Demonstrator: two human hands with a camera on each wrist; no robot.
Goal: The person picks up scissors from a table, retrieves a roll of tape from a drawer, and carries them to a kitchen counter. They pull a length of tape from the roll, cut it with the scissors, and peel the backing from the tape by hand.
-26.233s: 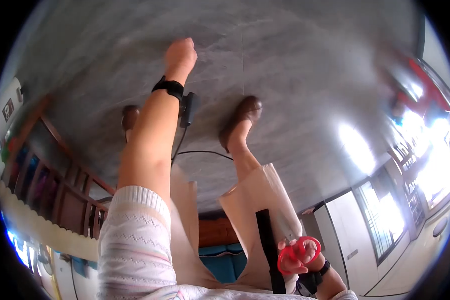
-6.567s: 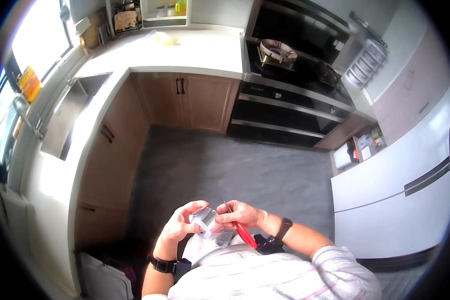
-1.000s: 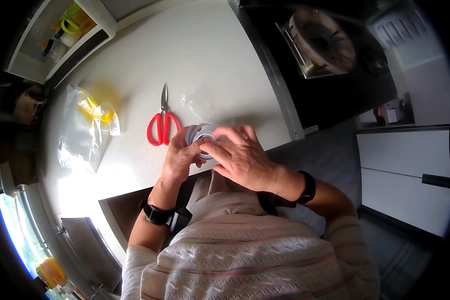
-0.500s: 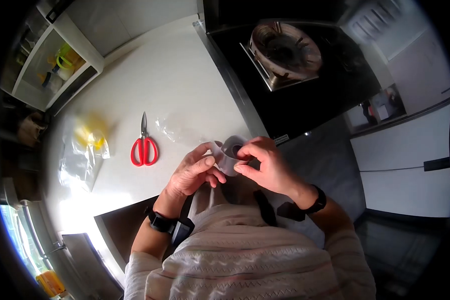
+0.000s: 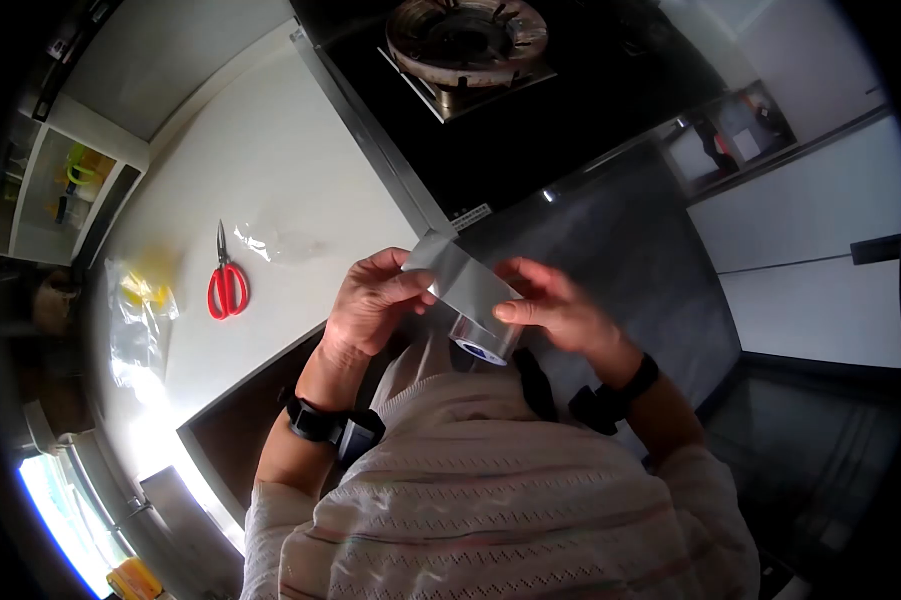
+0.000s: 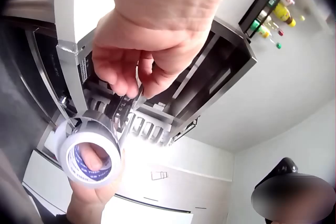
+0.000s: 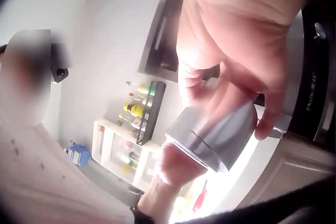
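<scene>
A silvery roll of tape [image 5: 484,340] hangs in front of the body, with a wide strip [image 5: 462,283] pulled out from it. The left hand [image 5: 372,302] pinches the strip's free end between thumb and fingers. At the roll's side, the right hand [image 5: 560,310] grips with thumb and fingers. In the left wrist view, a finger of the right hand [image 6: 94,182] reaches into the core of the roll [image 6: 65,155], which has blue print inside. The right wrist view shows the roll [image 7: 210,134] below the right hand [image 7: 236,50].
Red-handled scissors [image 5: 227,290] lie on the white counter [image 5: 280,170], beside thin clear plastic [image 5: 260,242] and a clear bag with something yellow [image 5: 142,310]. A stove [image 5: 570,100] with a round burner ring [image 5: 467,40] stands beyond. White cabinet fronts [image 5: 810,230] are at the right.
The hands and roll have swung rightward over the floor, away from the counter. A strip now stretches between the hands, where a second ago both hands were close together on the roll.
</scene>
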